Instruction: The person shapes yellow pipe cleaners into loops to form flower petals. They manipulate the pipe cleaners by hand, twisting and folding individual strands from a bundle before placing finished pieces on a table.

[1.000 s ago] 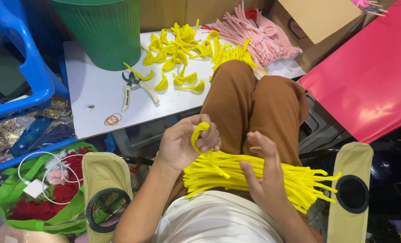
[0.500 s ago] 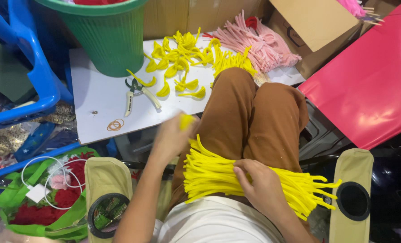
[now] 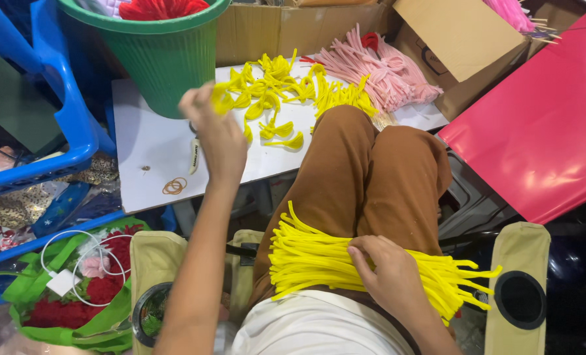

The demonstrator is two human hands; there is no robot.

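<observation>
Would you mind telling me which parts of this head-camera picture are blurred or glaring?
Head view: the left hand over the white table is motion-smeared; the right hand on the yellow stems is sharp; the red sheet shows a soft sheen; the lighting is even.

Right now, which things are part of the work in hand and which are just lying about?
In use:
left hand, holding a bent yellow loop over the white table
right hand, on the yellow stem bundle across the lap
finished yellow loops

Lying about:
pink stems
green bin
rubber bands
red sheet
blue crate
</observation>
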